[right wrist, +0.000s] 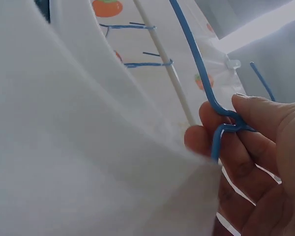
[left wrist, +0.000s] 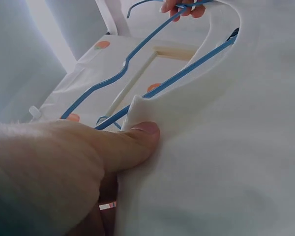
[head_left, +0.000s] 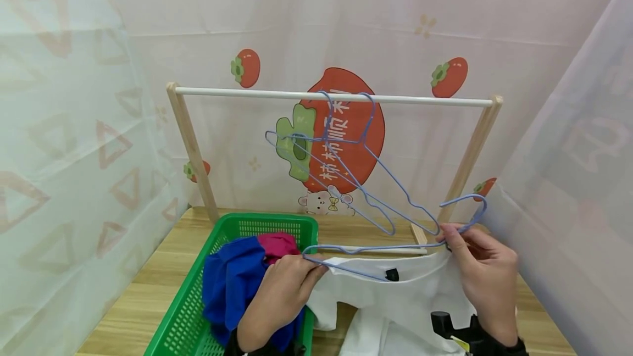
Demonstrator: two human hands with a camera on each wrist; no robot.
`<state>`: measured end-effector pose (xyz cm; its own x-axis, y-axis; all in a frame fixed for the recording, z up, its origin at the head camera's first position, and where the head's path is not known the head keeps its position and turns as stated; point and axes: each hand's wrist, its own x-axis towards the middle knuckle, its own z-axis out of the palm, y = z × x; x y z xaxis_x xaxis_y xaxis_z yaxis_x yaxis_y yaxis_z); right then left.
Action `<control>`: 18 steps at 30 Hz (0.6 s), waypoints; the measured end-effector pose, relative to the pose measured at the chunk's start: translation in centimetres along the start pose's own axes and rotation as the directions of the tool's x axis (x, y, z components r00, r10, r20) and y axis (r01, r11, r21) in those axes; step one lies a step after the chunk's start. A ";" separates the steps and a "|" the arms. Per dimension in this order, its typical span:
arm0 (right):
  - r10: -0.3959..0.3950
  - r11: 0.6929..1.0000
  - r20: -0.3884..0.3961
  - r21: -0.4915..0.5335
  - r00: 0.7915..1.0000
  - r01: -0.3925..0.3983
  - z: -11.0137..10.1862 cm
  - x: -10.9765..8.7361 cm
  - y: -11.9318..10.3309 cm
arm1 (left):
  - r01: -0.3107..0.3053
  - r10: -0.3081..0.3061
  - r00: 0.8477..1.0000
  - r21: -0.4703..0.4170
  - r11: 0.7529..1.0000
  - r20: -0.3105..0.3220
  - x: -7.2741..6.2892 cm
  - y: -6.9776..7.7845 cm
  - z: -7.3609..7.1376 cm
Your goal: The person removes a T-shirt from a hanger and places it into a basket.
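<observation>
My left hand pinches a white shirt beside its neckline, the thumb lying on the fabric in the left wrist view. A blue wire hanger is gripped by my right hand just below its hook, between thumb and fingers. The hanger's left end stands out of the neck opening above my left hand. Its lower bar runs down into the collar, and the other end is hidden by the shirt. A small black label shows inside the neck.
Behind the hands stands a rack with a white rail and wooden legs. Two blue hangers hang from it. At the left, a green basket holds blue cloth and magenta cloth. Everything stands on a wooden tabletop.
</observation>
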<state>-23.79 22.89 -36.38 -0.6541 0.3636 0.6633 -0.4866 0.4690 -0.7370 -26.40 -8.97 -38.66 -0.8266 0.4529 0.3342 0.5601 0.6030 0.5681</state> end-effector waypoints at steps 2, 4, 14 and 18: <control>-0.007 1.000 0.024 -0.027 1.000 0.007 0.1 -0.3 -0.4 | -0.009 0.009 1.000 -0.001 1.000 -0.005 0.0 0.0 0.0; -0.011 0.998 0.056 -0.064 0.998 0.014 0.2 -0.5 -0.9 | -0.012 0.012 1.000 -0.002 1.000 -0.009 0.0 0.0 -0.1; -0.065 0.988 0.257 -0.119 0.964 0.098 1.1 -1.4 -2.5 | -0.005 0.005 1.000 0.001 1.000 -0.007 0.1 -0.1 -0.3; -0.084 0.993 0.244 -0.057 0.966 0.101 1.8 -1.7 -2.9 | -0.004 0.004 1.000 0.005 1.000 -0.004 0.1 -0.2 -0.2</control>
<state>-22.36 19.48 -35.62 -0.7323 0.1161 0.6710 -0.5159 0.5486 -0.6579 -26.63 -9.15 -38.60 -0.8246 0.4528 0.3391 0.5635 0.6043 0.5632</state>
